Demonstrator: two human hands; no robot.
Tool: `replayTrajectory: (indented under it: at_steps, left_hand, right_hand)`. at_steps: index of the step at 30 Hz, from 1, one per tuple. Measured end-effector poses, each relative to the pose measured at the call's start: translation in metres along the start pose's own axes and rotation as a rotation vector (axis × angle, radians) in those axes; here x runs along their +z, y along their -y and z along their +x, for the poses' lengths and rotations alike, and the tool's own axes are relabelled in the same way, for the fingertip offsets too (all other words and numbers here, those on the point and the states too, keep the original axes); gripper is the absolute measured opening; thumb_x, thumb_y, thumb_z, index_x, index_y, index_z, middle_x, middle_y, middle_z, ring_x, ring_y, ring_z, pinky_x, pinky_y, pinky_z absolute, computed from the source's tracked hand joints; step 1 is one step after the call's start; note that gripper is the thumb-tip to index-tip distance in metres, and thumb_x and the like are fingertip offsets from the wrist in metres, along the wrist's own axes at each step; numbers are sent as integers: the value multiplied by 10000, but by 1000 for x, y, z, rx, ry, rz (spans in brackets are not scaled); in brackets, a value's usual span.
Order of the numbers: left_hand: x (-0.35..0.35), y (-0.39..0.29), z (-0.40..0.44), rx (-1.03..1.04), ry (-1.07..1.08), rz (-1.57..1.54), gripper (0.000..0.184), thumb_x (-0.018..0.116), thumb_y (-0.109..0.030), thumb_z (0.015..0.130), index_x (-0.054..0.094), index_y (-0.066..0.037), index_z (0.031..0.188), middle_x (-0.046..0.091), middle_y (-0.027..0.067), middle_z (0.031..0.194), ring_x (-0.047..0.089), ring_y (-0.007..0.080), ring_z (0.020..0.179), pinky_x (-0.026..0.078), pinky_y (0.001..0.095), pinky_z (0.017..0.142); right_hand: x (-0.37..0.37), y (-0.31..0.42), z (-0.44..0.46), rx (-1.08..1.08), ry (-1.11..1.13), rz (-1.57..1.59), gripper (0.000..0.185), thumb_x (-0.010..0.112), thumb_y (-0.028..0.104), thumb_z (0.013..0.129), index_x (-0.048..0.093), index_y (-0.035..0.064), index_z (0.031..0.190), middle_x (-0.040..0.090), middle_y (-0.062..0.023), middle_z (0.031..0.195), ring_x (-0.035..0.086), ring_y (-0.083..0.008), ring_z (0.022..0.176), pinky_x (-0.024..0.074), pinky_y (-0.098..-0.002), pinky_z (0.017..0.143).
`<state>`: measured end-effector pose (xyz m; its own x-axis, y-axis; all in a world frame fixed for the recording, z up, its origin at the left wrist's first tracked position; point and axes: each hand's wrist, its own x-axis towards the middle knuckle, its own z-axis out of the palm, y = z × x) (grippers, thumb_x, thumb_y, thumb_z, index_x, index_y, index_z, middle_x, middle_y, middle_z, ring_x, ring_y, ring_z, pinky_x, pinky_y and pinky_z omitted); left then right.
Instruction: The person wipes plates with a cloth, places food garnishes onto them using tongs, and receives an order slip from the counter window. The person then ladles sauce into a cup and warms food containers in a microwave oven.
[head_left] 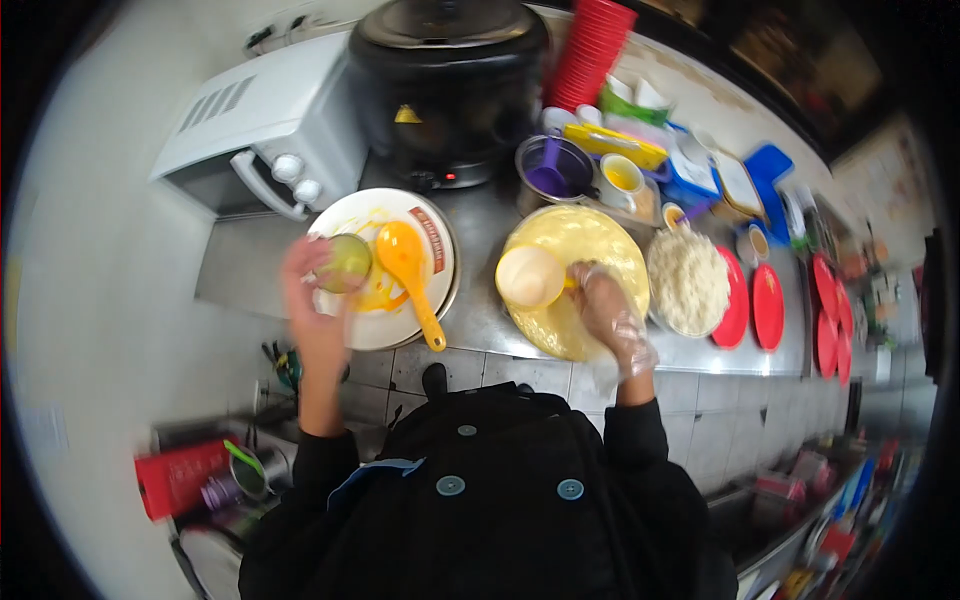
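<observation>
My bare left hand point(312, 290) is wrapped round a small round greenish-yellow container point(345, 263), held over the left part of a white plate point(372, 334). An orange spoon point(406, 262) lies on that plate among yellow smears, its handle over the rim. In a clear plastic glove, my right hand point(606, 308) grips the yellow handle of a cup point(530, 278). The cup is above a wide round bowl of pale yellow, glossy mixture point(577, 235). Just right of the bowl is a heap of white crumbly food point(688, 280).
Behind the plate stand a white microwave point(270, 120) and a black lidded cooker point(445, 90). A pot with a purple ladle point(549, 172), a yellow-filled cup point(621, 175) and stacked red cups point(592, 50) line the back. Red plates point(768, 307) lie at right.
</observation>
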<state>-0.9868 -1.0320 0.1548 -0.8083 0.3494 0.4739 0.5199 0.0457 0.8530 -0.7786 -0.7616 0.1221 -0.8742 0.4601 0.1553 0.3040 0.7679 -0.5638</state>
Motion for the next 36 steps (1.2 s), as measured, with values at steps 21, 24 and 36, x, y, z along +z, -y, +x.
replayTrajectory:
  at_steps: [21,24,36]
  left_hand:
    - [-347,161,-272,-1221,-686,1222,967,790,-604,466,427,-273,1299,454,245,1214,473,383,1093,407,459,903]
    - [-298,149,-223,-1131,-815,1563,824,779,-525,580,469,-180,1261,490,205,1180,480,386,1055,369,476,907]
    - [155,39,-91,-446,535,-185,572,464,-347,932,286,-26,1371,419,189,1334,424,249,1223,322,314,1012]
  right_hand:
    - [-7,95,-35,-274,559,176,224,572,174,843,597,45,1025,610,-175,911,562,-366,860,437,-416,755]
    - [-39,71,-51,1,515,27,221,560,206,850,613,9,936,622,-199,866,573,-364,829,436,-412,754]
    - [39,-58,-118,663,-419,1046,602,377,490,933,285,95,1377,474,-122,1285,481,-279,1164,456,-428,893]
